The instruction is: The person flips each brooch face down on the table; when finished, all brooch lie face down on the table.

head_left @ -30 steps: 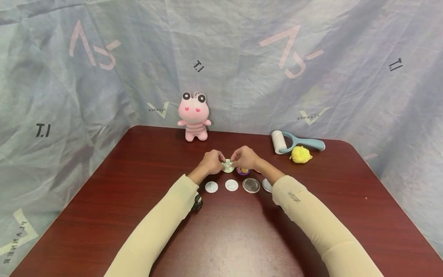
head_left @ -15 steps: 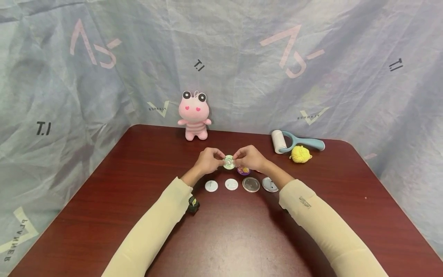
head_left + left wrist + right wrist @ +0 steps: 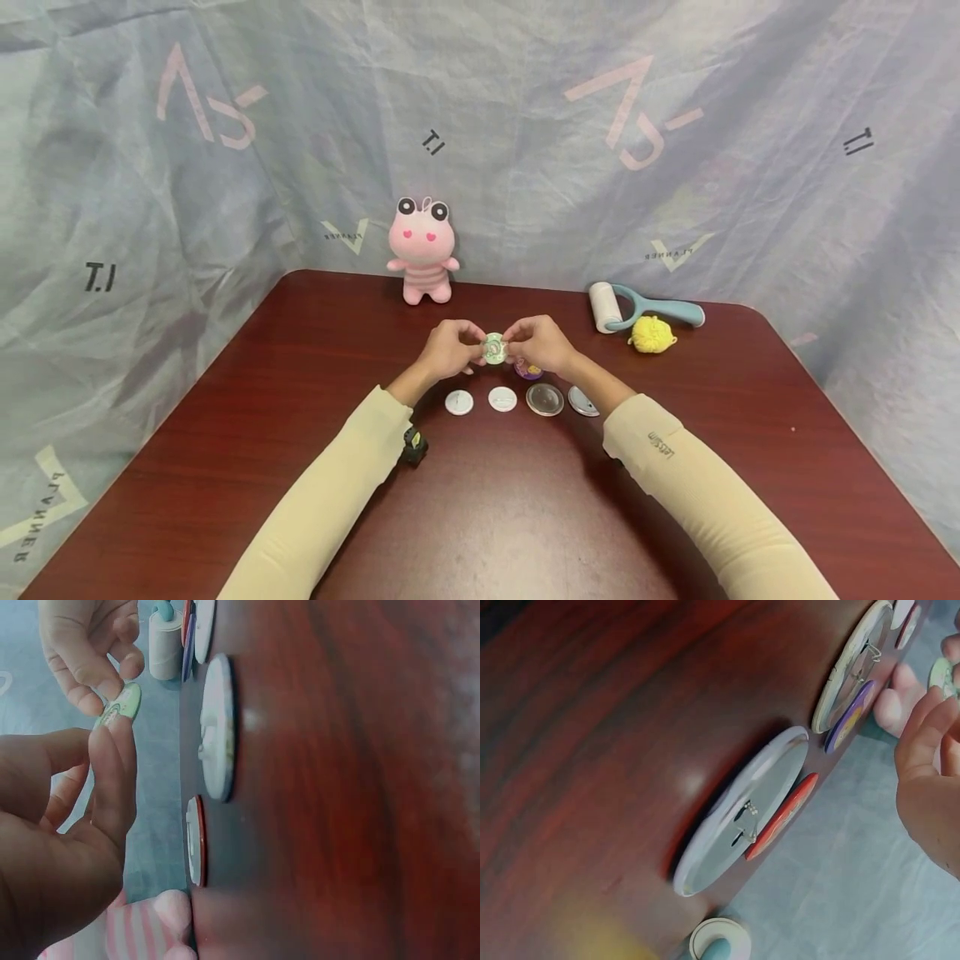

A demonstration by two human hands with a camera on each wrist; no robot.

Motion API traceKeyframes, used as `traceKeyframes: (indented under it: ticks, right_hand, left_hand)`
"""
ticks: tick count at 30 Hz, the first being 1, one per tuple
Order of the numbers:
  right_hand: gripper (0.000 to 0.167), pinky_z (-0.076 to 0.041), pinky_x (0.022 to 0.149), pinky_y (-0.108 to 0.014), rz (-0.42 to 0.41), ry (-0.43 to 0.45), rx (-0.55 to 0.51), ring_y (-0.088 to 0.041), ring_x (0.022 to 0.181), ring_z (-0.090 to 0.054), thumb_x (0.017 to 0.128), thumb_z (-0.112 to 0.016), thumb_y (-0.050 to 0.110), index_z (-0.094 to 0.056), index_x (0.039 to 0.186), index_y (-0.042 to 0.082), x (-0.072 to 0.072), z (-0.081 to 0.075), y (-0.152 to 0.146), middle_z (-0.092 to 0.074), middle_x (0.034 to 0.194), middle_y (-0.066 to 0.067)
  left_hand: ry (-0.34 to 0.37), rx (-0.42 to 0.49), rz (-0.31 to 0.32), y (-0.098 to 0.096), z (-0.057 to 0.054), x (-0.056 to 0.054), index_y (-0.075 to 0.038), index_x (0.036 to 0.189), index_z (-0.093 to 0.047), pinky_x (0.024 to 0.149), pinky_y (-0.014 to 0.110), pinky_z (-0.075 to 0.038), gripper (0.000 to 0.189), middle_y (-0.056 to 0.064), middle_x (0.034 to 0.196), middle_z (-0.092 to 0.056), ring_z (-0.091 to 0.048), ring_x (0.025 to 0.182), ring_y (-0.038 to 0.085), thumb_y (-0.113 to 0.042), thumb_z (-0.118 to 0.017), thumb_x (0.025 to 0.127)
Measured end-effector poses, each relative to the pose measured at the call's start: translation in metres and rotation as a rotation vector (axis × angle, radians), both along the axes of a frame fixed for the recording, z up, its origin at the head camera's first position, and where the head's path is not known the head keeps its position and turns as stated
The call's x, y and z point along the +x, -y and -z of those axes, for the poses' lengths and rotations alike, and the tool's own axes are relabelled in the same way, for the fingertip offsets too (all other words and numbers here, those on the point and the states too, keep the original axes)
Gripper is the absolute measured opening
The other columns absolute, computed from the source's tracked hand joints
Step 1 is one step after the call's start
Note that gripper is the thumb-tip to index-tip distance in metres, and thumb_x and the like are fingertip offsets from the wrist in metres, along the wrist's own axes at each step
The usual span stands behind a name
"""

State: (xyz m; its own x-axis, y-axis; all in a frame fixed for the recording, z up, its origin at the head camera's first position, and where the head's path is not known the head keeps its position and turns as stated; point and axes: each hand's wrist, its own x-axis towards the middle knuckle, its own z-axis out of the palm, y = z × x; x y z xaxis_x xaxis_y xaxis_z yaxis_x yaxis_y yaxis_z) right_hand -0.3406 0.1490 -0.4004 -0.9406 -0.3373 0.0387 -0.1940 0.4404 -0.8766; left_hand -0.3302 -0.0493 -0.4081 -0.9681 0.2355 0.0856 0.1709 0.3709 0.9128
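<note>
In the head view both hands meet above the table's middle on a small round green-and-white pin badge [image 3: 494, 349]. The left hand [image 3: 450, 348] pinches its left edge between thumb and fingers. On the opposite edge the right hand [image 3: 542, 342] has a similar pinch. The left wrist view shows the badge [image 3: 120, 705] held clear of the table, tilted. Below the hands, two white badges [image 3: 459, 402] [image 3: 502, 399], a larger dark-backed badge [image 3: 544, 400] and a silver-backed badge [image 3: 582, 402] lie pin side up. A purple badge [image 3: 528, 369] is partly covered by the right hand.
A pink plush toy [image 3: 422, 250] stands at the table's back edge. Back right are a blue-handled lint roller [image 3: 660, 309] and a yellow yarn bundle [image 3: 652, 335]. In the right wrist view a red badge [image 3: 781, 817] lies beside the silver-backed one. A grey curtain hangs behind.
Both hands have risen slightly with the green-and-white badge, which has come up a little. The right forearm has shifted right, uncovering more of the silver-backed badge. The lying badges stay put.
</note>
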Motion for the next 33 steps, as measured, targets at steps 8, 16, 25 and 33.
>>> traceKeyframes:
  ticks: [8,16,25,33]
  right_hand:
    - [0.010,-0.058,0.061,-0.032,0.033,0.037,-0.074,-0.029,0.075,-0.071,0.090,-0.061,-0.003,-0.063,0.099,-0.009,-0.0004,0.0022,0.0009,-0.070,0.088,-0.022]
    - [0.022,-0.059,0.073,-0.039,0.069,0.075,-0.120,-0.039,0.089,-0.071,0.094,-0.058,0.006,-0.063,0.108,-0.010,0.0004,0.0042,-0.0018,-0.071,0.094,-0.021]
    - [0.024,-0.057,0.082,-0.037,0.082,0.175,-0.227,-0.026,0.094,-0.072,0.095,-0.057,0.003,-0.065,0.109,-0.015,0.0006,0.0077,-0.0014,-0.070,0.106,-0.024]
    - [0.025,-0.056,0.086,-0.037,0.117,0.234,-0.240,-0.017,0.088,-0.068,0.094,-0.058,0.000,-0.065,0.110,-0.018,0.0036,0.0062,0.0004,-0.068,0.107,-0.022]
  left_hand:
    - [-0.017,0.086,0.016,0.0015,0.0025,-0.0010,0.003,0.099,-0.064,0.055,0.032,-0.058,0.008,0.015,0.091,-0.068,-0.072,0.074,0.027,0.000,-0.066,0.092]
    - [-0.047,0.130,0.018,-0.0003,0.0041,-0.0020,0.003,0.099,-0.067,0.060,0.035,-0.059,0.011,0.016,0.089,-0.068,-0.072,0.081,0.034,-0.006,-0.062,0.096]
    - [-0.039,0.140,0.039,-0.0004,0.0082,-0.0021,0.006,0.099,-0.070,0.066,0.031,-0.059,0.016,0.016,0.089,-0.069,-0.071,0.078,0.027,-0.008,-0.066,0.095]
    - [-0.109,-0.007,0.006,0.0015,0.0068,-0.0019,0.000,0.090,-0.077,0.069,0.023,-0.051,0.008,0.009,0.092,-0.074,-0.068,0.083,0.018,-0.005,-0.076,0.084]
